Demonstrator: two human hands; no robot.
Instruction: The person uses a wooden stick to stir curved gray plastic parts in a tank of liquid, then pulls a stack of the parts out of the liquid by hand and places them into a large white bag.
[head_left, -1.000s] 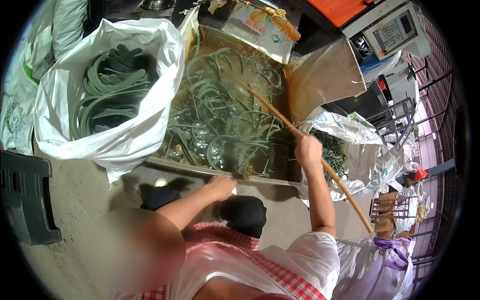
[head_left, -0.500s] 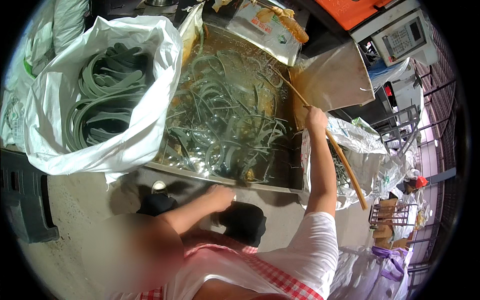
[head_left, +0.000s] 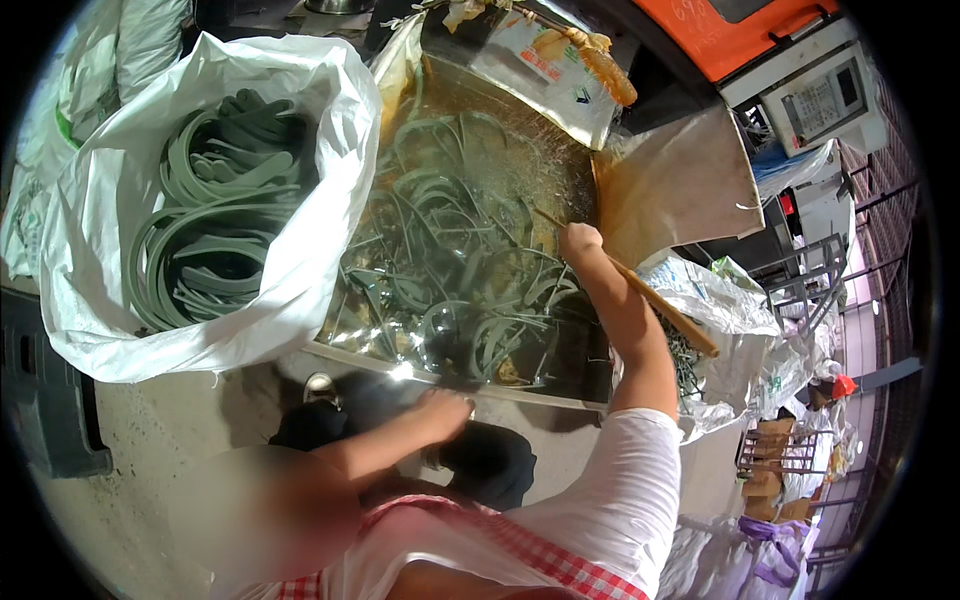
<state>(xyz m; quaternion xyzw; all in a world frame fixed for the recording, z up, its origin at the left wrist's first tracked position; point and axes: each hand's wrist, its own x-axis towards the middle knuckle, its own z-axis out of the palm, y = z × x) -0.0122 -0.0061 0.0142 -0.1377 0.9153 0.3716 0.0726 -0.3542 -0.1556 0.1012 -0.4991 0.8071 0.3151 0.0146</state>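
1. Right hand [head_left: 580, 243]: fingers closing round a long wooden stick [head_left: 650, 300], its far end now dipping into the liquid; a second ago the stick was lying flatter across the tank.
2. Metal tank [head_left: 420, 362]: holding brownish liquid and tangled grey-green rubber bands [head_left: 455, 250], which are being stirred.
3. Left hand [head_left: 440, 412]: resting just below the tank's near rim; cannot tell whether its fingers are gripping anything.
4. White sack [head_left: 300, 270]: standing left of the tank, holding more coiled green bands [head_left: 210, 230].
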